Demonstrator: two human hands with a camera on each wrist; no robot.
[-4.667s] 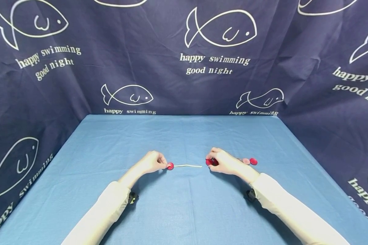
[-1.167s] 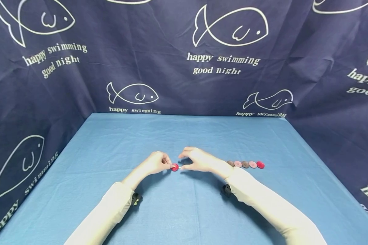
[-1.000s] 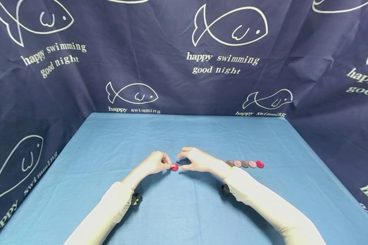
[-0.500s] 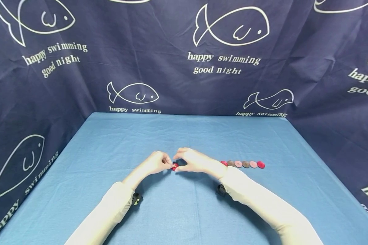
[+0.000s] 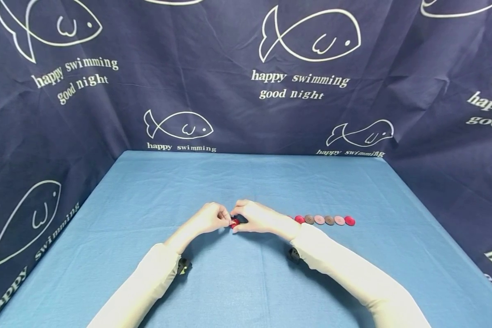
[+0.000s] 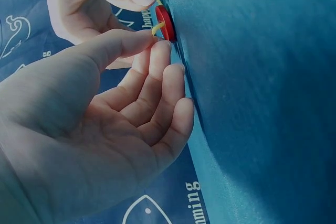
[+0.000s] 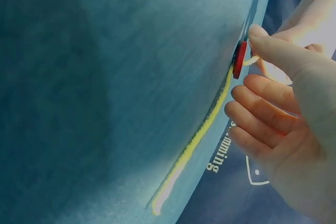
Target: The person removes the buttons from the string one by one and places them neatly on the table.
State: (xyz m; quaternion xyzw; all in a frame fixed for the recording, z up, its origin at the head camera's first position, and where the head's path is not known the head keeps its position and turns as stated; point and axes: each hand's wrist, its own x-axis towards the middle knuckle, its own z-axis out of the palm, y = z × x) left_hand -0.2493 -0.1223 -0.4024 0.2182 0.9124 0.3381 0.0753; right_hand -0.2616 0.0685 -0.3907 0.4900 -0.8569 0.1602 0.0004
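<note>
A red button [image 5: 234, 222] sits near the middle of the cloth, with a yellow cord [image 7: 195, 141] threaded through it. My left hand [image 5: 208, 217] pinches the short end of that cord between thumb and index finger, close beside the button; its other fingers are loosely bent. My right hand [image 5: 256, 217] hovers on the button's other side, thumb and fingers spread around it and not clearly touching. In the right wrist view the cord's long part lies on the cloth, away from the button to its loose end. The head view has this part hidden under my right hand.
A row of buttons stretches to the right: a red button [image 5: 299, 219], a brown button [image 5: 309, 219], a pink button [image 5: 319, 219] and several more, ending in a red button [image 5: 350, 221]. My right wrist partly covers its left end. Blue cloth [image 5: 213, 182] covers the table.
My right hand has moved left from the button row to the threaded button, uncovering more of the row. My left hand keeps its pinch on the cord and has hardly moved.
</note>
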